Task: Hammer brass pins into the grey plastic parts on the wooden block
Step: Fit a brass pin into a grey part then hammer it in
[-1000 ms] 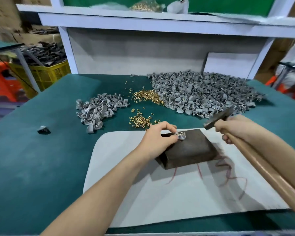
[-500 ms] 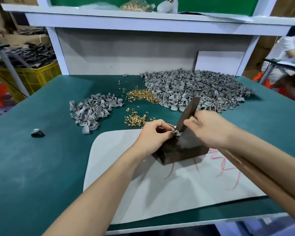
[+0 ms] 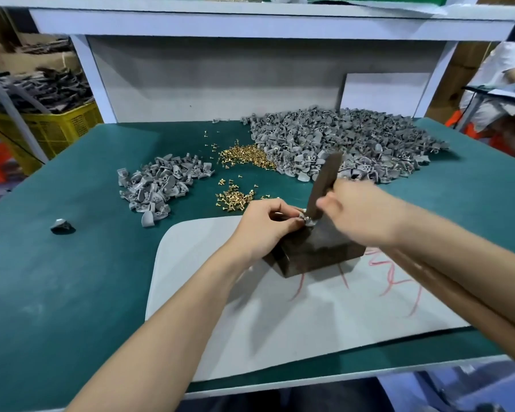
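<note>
A dark wooden block (image 3: 318, 252) sits on a grey mat (image 3: 280, 316). My left hand (image 3: 265, 226) pinches a small grey plastic part (image 3: 305, 220) on the block's far left corner. My right hand (image 3: 360, 212) grips a hammer close to its dark head (image 3: 323, 182), which stands nearly upright with its lower end down on the part. The wooden handle (image 3: 458, 292) runs back under my right forearm. Whether a brass pin sits in the part is hidden by the hammer and my fingers.
A large heap of grey parts (image 3: 339, 144) lies at the back right and a smaller heap (image 3: 158, 185) at the left. Loose brass pins (image 3: 235, 199) lie between them, more (image 3: 244, 154) farther back. One stray grey part (image 3: 60, 226) lies far left. A person sits at the right edge.
The hammer swung from raised at the right down onto the part on the block. My left hand kept holding the part. The camera view shifted slightly.
</note>
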Motion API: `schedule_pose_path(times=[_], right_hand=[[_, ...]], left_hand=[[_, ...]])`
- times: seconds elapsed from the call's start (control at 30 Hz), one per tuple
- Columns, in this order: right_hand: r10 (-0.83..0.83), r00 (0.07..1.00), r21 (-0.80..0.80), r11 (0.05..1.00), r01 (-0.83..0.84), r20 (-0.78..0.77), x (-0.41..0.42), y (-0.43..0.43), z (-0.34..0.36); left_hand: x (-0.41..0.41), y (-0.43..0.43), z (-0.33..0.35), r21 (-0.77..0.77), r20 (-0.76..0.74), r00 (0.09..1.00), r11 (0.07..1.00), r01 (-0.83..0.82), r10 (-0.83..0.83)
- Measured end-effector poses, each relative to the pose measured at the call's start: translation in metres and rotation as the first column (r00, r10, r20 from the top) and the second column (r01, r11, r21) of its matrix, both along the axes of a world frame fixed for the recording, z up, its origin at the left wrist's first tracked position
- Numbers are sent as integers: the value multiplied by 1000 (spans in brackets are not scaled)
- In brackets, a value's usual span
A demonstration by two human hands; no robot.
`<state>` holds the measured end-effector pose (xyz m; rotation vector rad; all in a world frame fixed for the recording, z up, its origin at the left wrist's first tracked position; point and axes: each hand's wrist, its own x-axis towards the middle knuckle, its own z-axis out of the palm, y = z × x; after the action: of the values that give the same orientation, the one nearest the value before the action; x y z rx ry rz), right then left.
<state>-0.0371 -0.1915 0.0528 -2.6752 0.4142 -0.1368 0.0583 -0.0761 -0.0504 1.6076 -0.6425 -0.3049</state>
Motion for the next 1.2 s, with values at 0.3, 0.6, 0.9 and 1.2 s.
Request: schedule_pose_path(times=[0.3,0.6,0.9,1.2], right_hand=[[16,1000,12,1000,-16,-25,-2,1,-10],[56,998,-20,998,-56,24,2,-11,2],[-62,998,795,605,35,4,29,-43,-16],[14,993,992,-42,121,-120,47,-99,-71]], left_hand=[[-1,0,0,-23,-33,999,1000,4,-5],[2,1,-1,-23,-55,998,1000,2,-4],[0,1,-1,3,-82,996,1000,-21,21],[-2,3,2,17,-143,990,1000,-8,10]])
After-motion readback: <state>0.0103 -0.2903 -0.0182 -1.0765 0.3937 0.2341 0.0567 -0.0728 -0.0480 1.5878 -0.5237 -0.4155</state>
